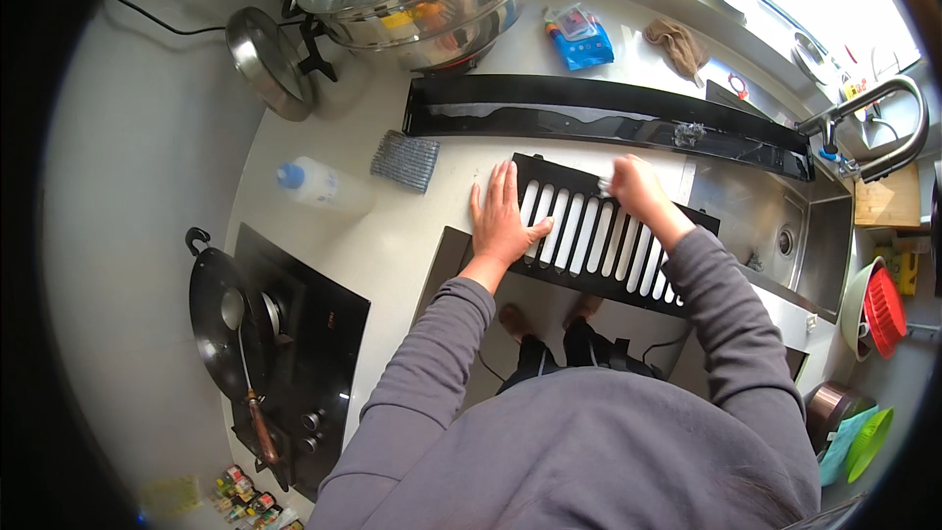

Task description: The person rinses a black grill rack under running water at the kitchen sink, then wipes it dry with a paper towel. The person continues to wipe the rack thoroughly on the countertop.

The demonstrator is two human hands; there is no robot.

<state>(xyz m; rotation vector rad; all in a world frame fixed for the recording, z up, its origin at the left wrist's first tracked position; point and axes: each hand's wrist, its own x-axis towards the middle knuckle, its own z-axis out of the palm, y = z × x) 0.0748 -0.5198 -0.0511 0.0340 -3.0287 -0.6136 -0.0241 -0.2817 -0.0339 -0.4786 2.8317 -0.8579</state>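
Note:
A black slotted panel (567,178), like a vent grille, lies at the counter's near edge, its lower side reaching over it. My left hand (502,221) is open on the panel's left end, fingers stretched and thumb apart. At the panel's far edge, right of its middle, my right hand (638,191) is closed around a small whitish wad (606,185), perhaps tissue or cloth; most of it is hidden by the fingers. Behind the panel stretches a long black trough (579,96) with wet-looking streaks inside. A steel-wool scourer (689,133) sits in it.
Left of the panel are a grey mesh scrubbing pad (405,160) and a blue-capped bottle (319,185). A steel steamer (422,25), blue wipes packet (584,44) and brown cloth (675,43) stand behind. The sink (756,208) is right; a wok (211,309) rests on the left hob.

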